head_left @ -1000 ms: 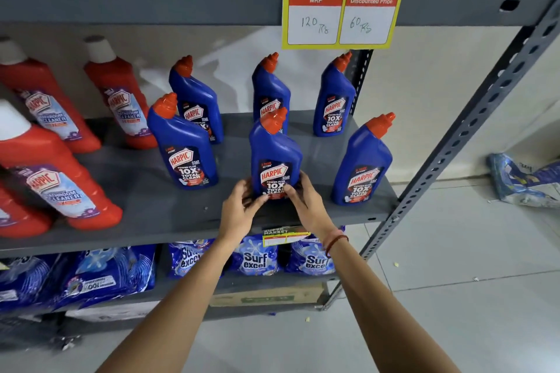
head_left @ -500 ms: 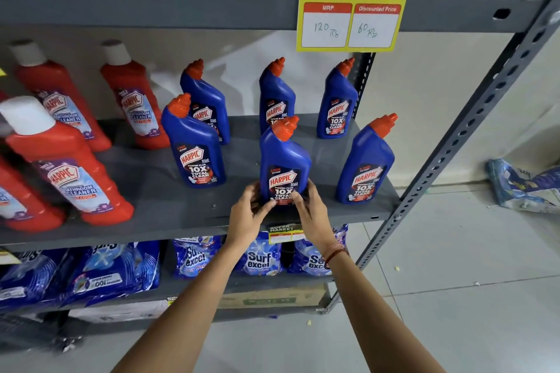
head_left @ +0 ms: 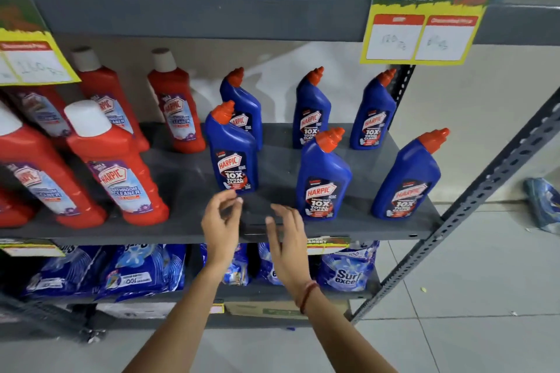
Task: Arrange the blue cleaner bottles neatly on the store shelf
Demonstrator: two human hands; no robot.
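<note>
- Six blue bottles stand upright on the grey shelf [head_left: 188,230], three at the back, three nearer the front; red bottles [head_left: 121,172] occupy the left part.
- Left hand [head_left: 221,221]: empty, fingers loosely curled and partly spread, tips just below the base of the front-left blue bottle [head_left: 231,151], touching or nearly so (contact cannot be confirmed).
- Right hand [head_left: 286,239]: empty, open, over the shelf edge between that bottle and the front-middle blue bottle [head_left: 322,179].
- Governing relation: the front-left bottle lies straight ahead of the left hand, long axis vertical; it sits further back than its two front neighbours. Judged next: draw it forward into line.
</note>
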